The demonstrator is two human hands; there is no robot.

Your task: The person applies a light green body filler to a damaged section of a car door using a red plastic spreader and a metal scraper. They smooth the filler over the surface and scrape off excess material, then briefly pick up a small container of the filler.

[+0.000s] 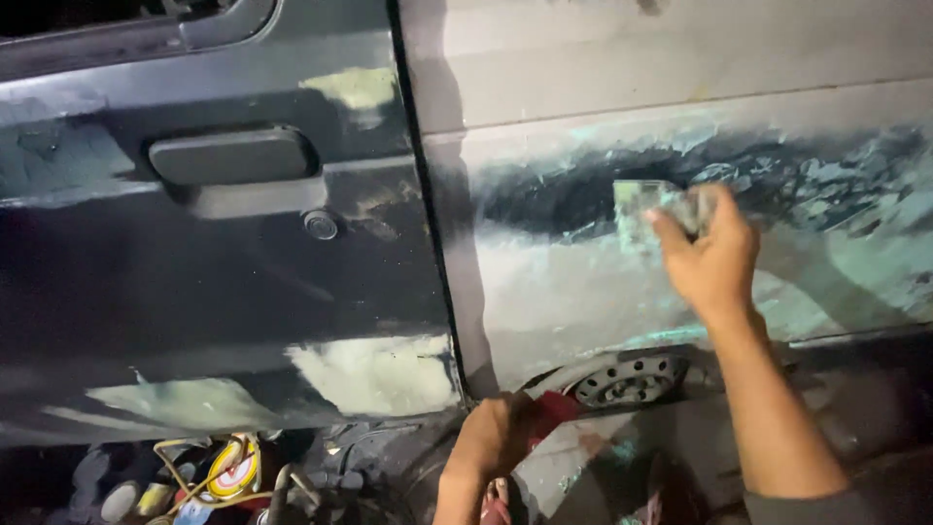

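A dark car body filled the view. Its rear panel (680, 282) was sanded pale, smeared with greenish filler around a dark dented band. Left of the door gap sat the door (194, 292), dark and glossy, with pale filler patches low down and by the handle (231, 156). Under the panel a steel wheel (630, 379) showed in dim light. Clutter of cans and hose (209, 476) lay on the ground. The right hand (714, 258) pressed a blurred sanding pad (651, 204) to the dent, grip closed on it. The left hand (496, 437) was fisted around a red rag (554, 408) near the wheel.
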